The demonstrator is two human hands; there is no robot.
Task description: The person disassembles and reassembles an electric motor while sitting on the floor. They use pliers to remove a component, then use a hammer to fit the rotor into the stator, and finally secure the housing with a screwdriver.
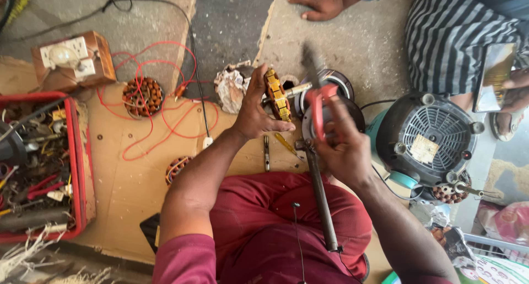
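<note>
Wound stator (277, 94) in left hand (254, 110), just left of scissors (318, 105) in right hand (345, 152). Tool crate (77, 163) far left on floor. Wooden switch box (74, 61) behind crate. Motor housing (427, 138) right.

light: bright, even daylight | shadows: soft | blur: scissors (315, 91) motion-smeared | edges: slight wide-angle bending

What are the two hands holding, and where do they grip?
Left hand grips the motor coil ring by its edge; right hand holds red-handled scissors by the handles.
</note>
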